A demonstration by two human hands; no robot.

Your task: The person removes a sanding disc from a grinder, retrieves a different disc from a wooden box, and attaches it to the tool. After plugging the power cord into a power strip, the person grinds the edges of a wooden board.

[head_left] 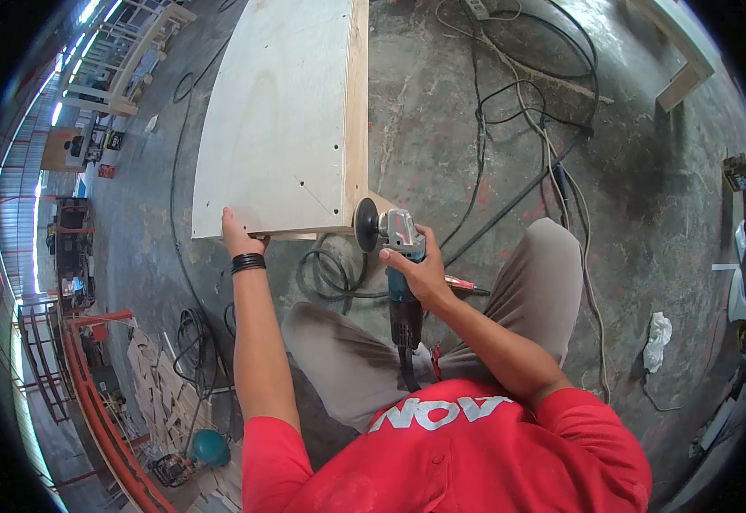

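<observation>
A long wooden panel box (274,128), pale plywood on top with dark screw holes along its edges, reaches away from me. My left hand (240,235) grips its near left edge, thumb on top and fingers curled under. In my right hand (420,267) is a teal and grey angle grinder (403,286), held around its body just behind the metal head. Its dark round disc (367,225) stands upright at the near right corner of the box, against the side board (356,162). The grinder's cord runs down toward my lap.
Cables and hoses (518,111) lie looped over the concrete floor (424,103) on the right, more on the left. A wooden frame leg (685,84) stands at upper right. Wood scraps (155,376) and a teal round machine (210,447) are at lower left. Crumpled white material (657,342) lies right.
</observation>
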